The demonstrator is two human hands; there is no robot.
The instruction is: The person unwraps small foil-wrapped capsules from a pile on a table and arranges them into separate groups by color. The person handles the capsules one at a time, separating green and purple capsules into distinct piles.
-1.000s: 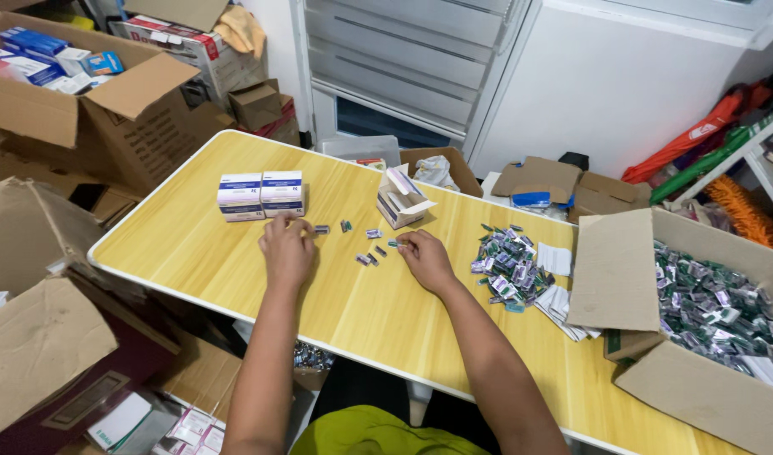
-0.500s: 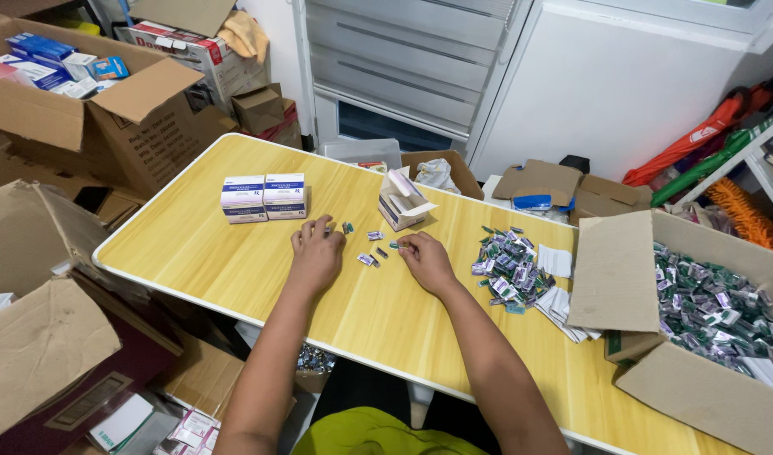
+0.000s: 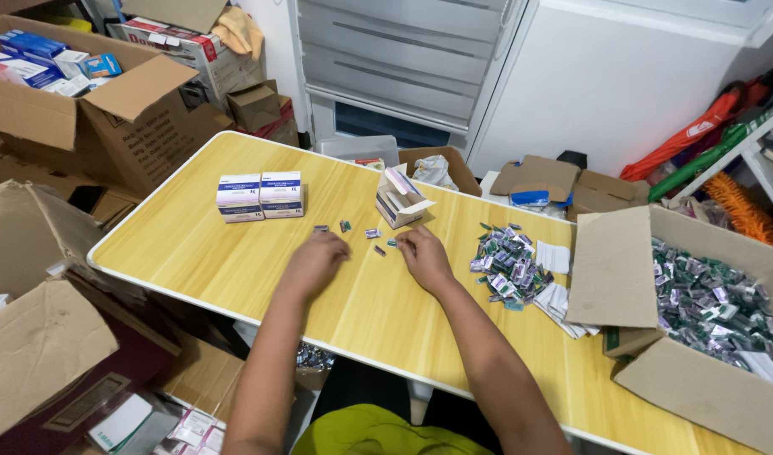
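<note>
Sachets (image 3: 375, 250) between fingers (image 3: 403, 242) (touching).

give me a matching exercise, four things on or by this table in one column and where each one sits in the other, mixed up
Things:
1. closed white boxes
2. open small box
3. pile of foil packets
4. large cardboard box

Places:
A. at the table's right end, full of packets
B. just right of the right hand
C. far side of the table, left of the open one
D. beyond the loose small pieces, flaps up

Pairs: 1-C, 2-D, 3-B, 4-A
</note>
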